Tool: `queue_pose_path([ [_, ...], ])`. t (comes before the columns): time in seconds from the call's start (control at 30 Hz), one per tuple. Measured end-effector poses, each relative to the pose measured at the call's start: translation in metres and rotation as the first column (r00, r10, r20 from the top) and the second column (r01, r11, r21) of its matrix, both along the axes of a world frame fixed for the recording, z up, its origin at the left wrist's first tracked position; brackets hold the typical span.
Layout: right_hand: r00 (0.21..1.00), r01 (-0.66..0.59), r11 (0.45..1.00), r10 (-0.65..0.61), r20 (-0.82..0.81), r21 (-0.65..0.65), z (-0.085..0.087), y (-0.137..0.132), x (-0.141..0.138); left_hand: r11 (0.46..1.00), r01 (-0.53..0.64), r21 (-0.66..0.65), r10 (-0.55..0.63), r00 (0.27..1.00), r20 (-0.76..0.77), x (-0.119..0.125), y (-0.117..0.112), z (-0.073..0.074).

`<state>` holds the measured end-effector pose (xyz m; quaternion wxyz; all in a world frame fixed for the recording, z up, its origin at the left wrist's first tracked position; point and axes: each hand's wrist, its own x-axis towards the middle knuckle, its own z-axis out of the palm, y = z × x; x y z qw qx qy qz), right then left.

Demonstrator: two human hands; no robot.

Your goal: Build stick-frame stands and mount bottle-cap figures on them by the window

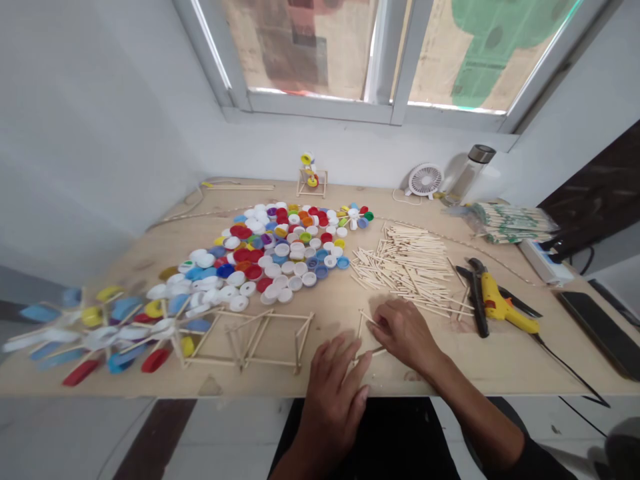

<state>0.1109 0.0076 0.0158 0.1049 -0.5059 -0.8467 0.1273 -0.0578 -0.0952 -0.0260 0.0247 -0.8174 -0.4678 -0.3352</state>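
A small partial frame of thin wooden sticks [361,325] lies flat on the table between my hands. My right hand [404,333] is bent over its far right side, with thumb and fingers closed on a wooden stick. The fingertips are partly hidden. My left hand [334,383] rests at the frame's near left corner, fingers stretched out and slightly apart, the tips by the sticks. Left of it stand box-like stick frames [273,340], joined at the corners. Beyond my right hand spreads a pile of loose wooden sticks [410,263].
A heap of coloured bottle caps [270,257] covers the middle left. Cap-and-stick wheels [120,330] lie at the left. To the right are a yellow glue gun [505,310], black-handled pliers [477,297], and a phone [597,330]. A fan [425,180] and bottle [470,175] stand behind.
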Motion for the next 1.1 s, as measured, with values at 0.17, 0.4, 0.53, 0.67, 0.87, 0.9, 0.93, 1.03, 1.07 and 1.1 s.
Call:
queue_pose_path([
  [0.17,0.998,0.043,0.998,-0.045,-0.046,-0.041,-0.002,0.006,-0.005,0.999,-0.051,-0.007,0.051,0.988,0.144,-0.001,-0.010,0.006],
  [0.4,0.937,0.133,0.973,-0.185,-0.296,-0.187,-0.007,0.000,0.019,0.996,-0.080,-0.030,0.085,0.970,0.226,-0.004,-0.021,0.006],
  [0.53,0.830,0.169,0.950,-0.281,-0.481,-0.264,-0.013,-0.010,0.031,0.994,-0.106,-0.033,0.111,0.963,0.244,-0.007,-0.029,0.001],
  [0.67,0.706,0.157,0.932,-0.337,-0.622,-0.326,-0.017,-0.025,0.026,0.982,-0.171,-0.084,0.188,0.937,0.295,-0.015,-0.039,-0.005],
  [0.87,0.569,0.118,0.917,-0.376,-0.731,-0.381,-0.022,-0.042,0.005,0.920,-0.381,-0.090,0.386,0.845,0.371,-0.035,-0.043,-0.012],
  [0.9,0.551,0.114,0.916,-0.380,-0.743,-0.384,-0.022,-0.044,0.001,0.901,-0.420,-0.106,0.428,0.826,0.367,-0.039,-0.042,-0.013],
  [0.93,0.536,0.112,0.916,-0.383,-0.752,-0.386,-0.023,-0.046,-0.003,0.884,-0.450,-0.125,0.463,0.812,0.356,-0.043,-0.040,-0.013],
  [1.03,0.508,0.106,0.918,-0.381,-0.772,-0.383,-0.023,-0.050,-0.013,0.860,-0.491,-0.136,0.508,0.804,0.310,-0.051,-0.033,-0.014],
  [1.07,0.503,0.105,0.919,-0.379,-0.777,-0.380,-0.023,-0.051,-0.016,0.861,-0.495,-0.116,0.506,0.810,0.297,-0.053,-0.031,-0.015],
  [1.1,0.500,0.104,0.921,-0.376,-0.780,-0.376,-0.023,-0.053,-0.019,0.862,-0.498,-0.096,0.503,0.816,0.285,-0.055,-0.028,-0.016],
])
